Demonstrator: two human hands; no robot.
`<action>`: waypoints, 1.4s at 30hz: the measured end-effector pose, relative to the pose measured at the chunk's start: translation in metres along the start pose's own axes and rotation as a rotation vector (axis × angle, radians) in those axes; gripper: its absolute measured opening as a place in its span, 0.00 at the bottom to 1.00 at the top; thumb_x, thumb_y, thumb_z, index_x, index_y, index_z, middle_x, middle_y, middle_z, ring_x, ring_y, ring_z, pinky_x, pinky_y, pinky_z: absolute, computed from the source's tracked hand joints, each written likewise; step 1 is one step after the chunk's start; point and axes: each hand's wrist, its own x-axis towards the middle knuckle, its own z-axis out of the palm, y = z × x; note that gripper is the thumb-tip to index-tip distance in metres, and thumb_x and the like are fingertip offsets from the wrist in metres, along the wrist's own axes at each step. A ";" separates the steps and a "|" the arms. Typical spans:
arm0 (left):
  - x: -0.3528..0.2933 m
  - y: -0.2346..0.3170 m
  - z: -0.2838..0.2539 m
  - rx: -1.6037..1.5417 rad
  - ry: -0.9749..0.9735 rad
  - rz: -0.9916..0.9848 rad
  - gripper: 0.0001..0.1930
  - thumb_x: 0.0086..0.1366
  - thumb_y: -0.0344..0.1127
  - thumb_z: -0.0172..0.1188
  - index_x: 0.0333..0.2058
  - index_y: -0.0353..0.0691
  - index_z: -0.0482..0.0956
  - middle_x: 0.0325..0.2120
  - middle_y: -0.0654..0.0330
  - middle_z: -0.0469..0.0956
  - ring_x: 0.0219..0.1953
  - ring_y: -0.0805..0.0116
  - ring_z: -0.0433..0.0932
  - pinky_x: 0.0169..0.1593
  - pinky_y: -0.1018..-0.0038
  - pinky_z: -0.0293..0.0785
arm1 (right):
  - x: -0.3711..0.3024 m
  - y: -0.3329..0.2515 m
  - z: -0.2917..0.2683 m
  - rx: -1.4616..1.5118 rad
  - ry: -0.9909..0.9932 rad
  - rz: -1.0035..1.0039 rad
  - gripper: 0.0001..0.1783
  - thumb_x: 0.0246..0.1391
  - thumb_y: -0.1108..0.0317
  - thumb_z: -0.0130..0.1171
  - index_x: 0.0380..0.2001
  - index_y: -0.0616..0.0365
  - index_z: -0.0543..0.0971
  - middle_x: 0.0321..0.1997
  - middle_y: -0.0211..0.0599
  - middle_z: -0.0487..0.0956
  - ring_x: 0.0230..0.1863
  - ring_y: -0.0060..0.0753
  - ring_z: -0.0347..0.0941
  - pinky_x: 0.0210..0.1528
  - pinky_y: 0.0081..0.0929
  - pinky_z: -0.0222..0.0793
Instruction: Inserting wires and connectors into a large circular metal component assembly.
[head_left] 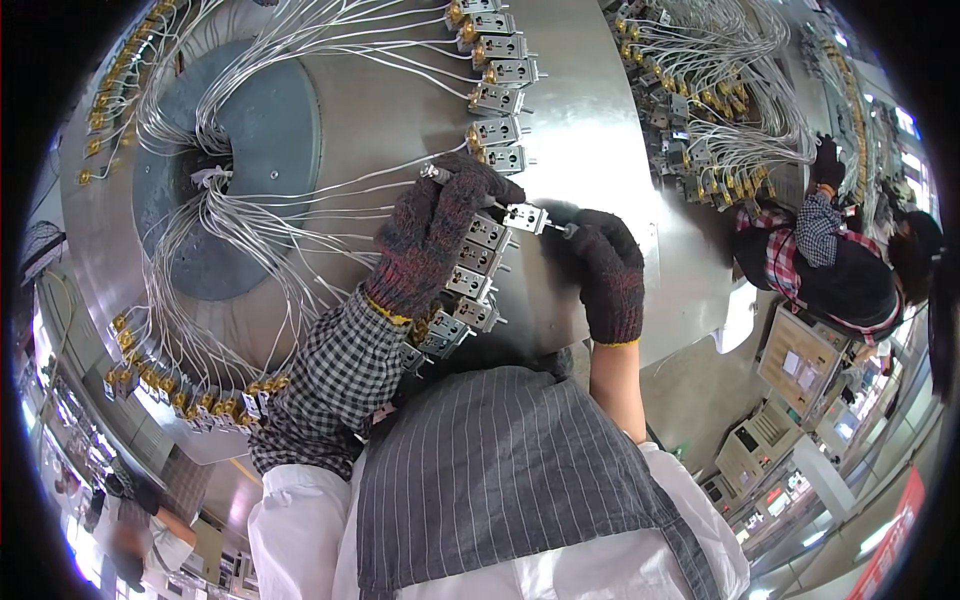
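Note:
A small silver metal block (525, 217) with round holes sits between my hands, above the edge of the round metal table (380, 110). My left hand (425, 240), in a dark knitted glove, is closed around a ridged silver rod (435, 173) whose end sticks out on its left. Its fingertips reach the block's left side; their exact grip is hidden. My right hand (612, 275), gloved too, is closed at the thin stem on the block's right end. Just below lie several similar metal blocks (470, 283) in a row, partly behind my left wrist.
White wires (270, 225) fan out from the grey central hub (290, 120) to blocks with brass-coloured ends (495, 100) along the rim. A second wired table (700, 120) stands at right, with a person (830, 260) beside it. Another person (150, 540) is at lower left.

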 end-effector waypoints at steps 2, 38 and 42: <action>0.001 0.003 0.000 -0.062 0.001 -0.034 0.20 0.74 0.42 0.36 0.39 0.31 0.72 0.36 0.51 0.79 0.40 0.61 0.79 0.45 0.69 0.75 | 0.000 0.000 -0.001 0.015 -0.031 -0.027 0.14 0.51 0.70 0.58 0.41 0.62 0.77 0.30 0.32 0.79 0.28 0.20 0.72 0.30 0.19 0.69; 0.002 -0.022 0.000 -0.019 -0.029 0.209 0.19 0.72 0.45 0.40 0.43 0.34 0.72 0.40 0.53 0.78 0.43 0.63 0.78 0.49 0.70 0.73 | 0.002 -0.009 -0.002 -0.099 -0.032 -0.021 0.08 0.53 0.67 0.58 0.33 0.60 0.80 0.26 0.28 0.76 0.24 0.17 0.69 0.26 0.15 0.64; -0.007 -0.015 0.005 0.584 0.024 0.064 0.15 0.71 0.39 0.43 0.47 0.34 0.69 0.41 0.52 0.77 0.44 0.63 0.77 0.48 0.73 0.74 | 0.001 -0.015 0.002 -0.067 -0.018 0.123 0.09 0.53 0.64 0.58 0.31 0.58 0.80 0.23 0.26 0.75 0.19 0.14 0.65 0.21 0.13 0.57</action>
